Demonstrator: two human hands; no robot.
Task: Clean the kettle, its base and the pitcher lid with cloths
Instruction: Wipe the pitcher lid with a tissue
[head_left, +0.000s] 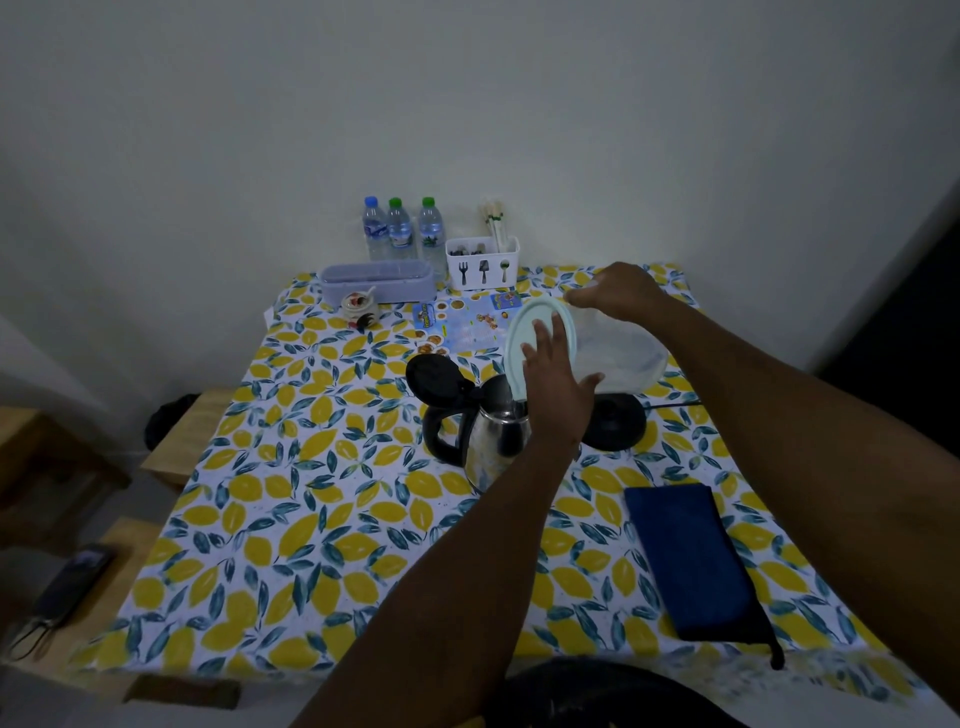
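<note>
Fingers of the left hand (556, 384) grip the pale lid (540, 343); the right hand (618, 293) holds the clear pitcher (623, 358); leaflet (467, 325) writing unreadable.

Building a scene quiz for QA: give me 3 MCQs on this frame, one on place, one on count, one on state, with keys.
1. Where does the folded blue cloth lie?
A. on the tablecloth at near right
B. inside the kettle
C. over the bottles

2. How many water bottles stand by the wall?
A. one
B. three
C. five

3. How is the lid of the kettle?
A. shut
B. flipped open
C. missing

Key: 1 A, it lies flat, untouched by either hand. 2 B, one blue cap, two green. 3 B, the black lid stands up behind the handle.
</note>
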